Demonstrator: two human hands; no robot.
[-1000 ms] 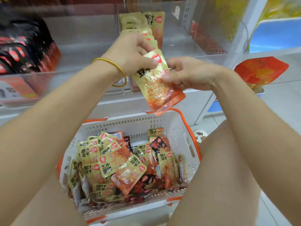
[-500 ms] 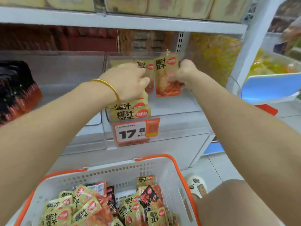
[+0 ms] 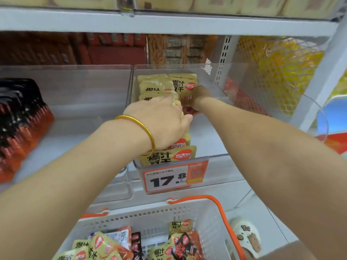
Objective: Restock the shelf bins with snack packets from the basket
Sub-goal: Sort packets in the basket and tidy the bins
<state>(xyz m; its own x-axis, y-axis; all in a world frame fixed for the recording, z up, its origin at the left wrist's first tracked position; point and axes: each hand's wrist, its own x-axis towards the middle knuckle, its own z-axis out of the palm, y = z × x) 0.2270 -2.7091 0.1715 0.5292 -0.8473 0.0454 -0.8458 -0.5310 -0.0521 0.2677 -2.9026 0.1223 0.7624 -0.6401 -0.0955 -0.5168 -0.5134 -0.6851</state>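
Reaching deep into the clear bin [image 3: 221,72], my right hand [image 3: 201,96] pinches a yellow snack packet [image 3: 185,87] by its lower right part, fingers curled round the edge. The packet stands upright, long axis top to bottom, printed face toward me. It sits at the far end of the bin, just right of the row of packets [image 3: 159,87] already filed there, and it looks close to touching that row, though I cannot tell for sure.

My left hand [image 3: 161,121] is the nearer one. It lies palm down on the tops of the row, fingers fairly straight and pressing, gripping nothing.

What the next move turns on, I judge, is the gap: the packet lies beyond and a little right of my left fingertips, so the left hand must hold the row steady while the right seats the packet flat beside it.

Below, the white basket [image 3: 187,211] with orange handles holds plenty more packets, so the restocking is far from finished. A price tag [image 3: 169,179] hangs on the bin's front lip.
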